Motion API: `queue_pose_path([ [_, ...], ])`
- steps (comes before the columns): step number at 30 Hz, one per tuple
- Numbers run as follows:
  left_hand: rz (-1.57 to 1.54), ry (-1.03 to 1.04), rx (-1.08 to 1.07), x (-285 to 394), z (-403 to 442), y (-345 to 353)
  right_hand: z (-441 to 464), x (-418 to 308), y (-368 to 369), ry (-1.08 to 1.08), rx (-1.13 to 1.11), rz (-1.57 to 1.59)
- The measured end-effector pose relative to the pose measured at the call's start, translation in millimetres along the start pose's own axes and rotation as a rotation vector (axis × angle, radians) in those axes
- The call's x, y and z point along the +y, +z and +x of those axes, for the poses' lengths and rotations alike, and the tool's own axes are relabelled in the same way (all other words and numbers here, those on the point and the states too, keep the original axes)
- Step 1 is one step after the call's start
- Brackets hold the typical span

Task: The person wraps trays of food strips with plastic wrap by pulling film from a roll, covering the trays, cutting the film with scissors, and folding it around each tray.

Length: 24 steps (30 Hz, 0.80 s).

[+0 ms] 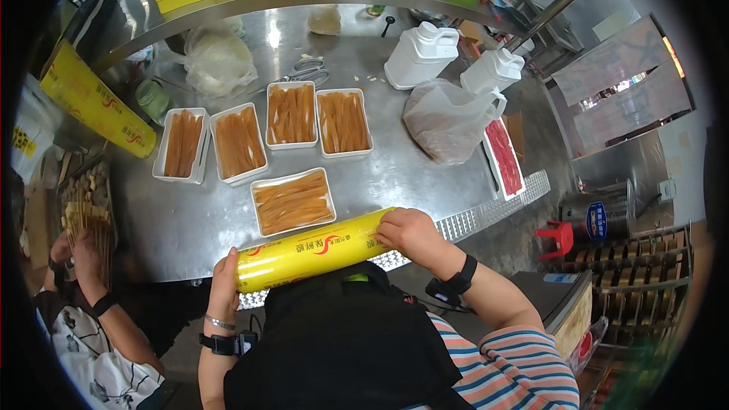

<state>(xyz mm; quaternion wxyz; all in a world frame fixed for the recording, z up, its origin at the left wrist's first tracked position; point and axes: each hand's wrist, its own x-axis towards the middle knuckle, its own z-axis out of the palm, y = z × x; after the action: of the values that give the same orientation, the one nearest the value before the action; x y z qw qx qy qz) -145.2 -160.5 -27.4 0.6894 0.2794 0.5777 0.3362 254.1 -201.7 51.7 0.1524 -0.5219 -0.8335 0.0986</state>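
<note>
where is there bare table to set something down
Bare: the steel table at front left, in front of the two leftmost trays and left of the front tray; also right of that tray, bordered by the plastic bag and right hand. Crowded: among the four rear trays, and the right end, with that bag, white jugs and red strips.

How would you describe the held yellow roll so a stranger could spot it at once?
Find the big metal table. At its near edge, a left hand and a right hand hold the yellow roll. The other yellow cylinder, at the picture's left, has no hand on it.
</note>
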Motion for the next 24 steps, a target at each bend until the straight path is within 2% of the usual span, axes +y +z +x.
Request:
queue_pose_path([
  [3, -0.024, -0.025, -0.003, 3, 1, 1, 3, -1, 3, -0.048, 0.017, -0.068],
  [9, 0.015, -0.019, -0.002, -1, 4, -4, 9, -8, -9, 0.137, 0.015, 0.079],
  [11, -0.005, -0.030, 0.002, 1, 1, -2, 9, -12, -9, 0.038, 0.003, 0.028],
  [15, -0.037, -0.029, -0.015, 6, -3, 5, 15, -20, 1, -0.015, -0.037, -0.028],
  [18, -0.021, -0.036, 0.026, -5, 4, -2, 21, -27, 4, 0.142, -0.080, -0.137],
  [21, -0.016, -0.043, 0.054, 1, -2, 4, 26, -30, 2, 0.158, -0.022, -0.065],
  [22, -0.026, -0.052, 0.063, 3, -4, 5, 23, -29, 2, 0.257, -0.033, -0.038],
  [23, -0.032, -0.052, 0.067, 4, -5, 5, 20, -26, 0, 0.251, -0.037, -0.038],
  [24, -0.021, -0.044, 0.064, 3, -6, 5, 17, -24, -4, 0.438, -0.053, 0.259],
])
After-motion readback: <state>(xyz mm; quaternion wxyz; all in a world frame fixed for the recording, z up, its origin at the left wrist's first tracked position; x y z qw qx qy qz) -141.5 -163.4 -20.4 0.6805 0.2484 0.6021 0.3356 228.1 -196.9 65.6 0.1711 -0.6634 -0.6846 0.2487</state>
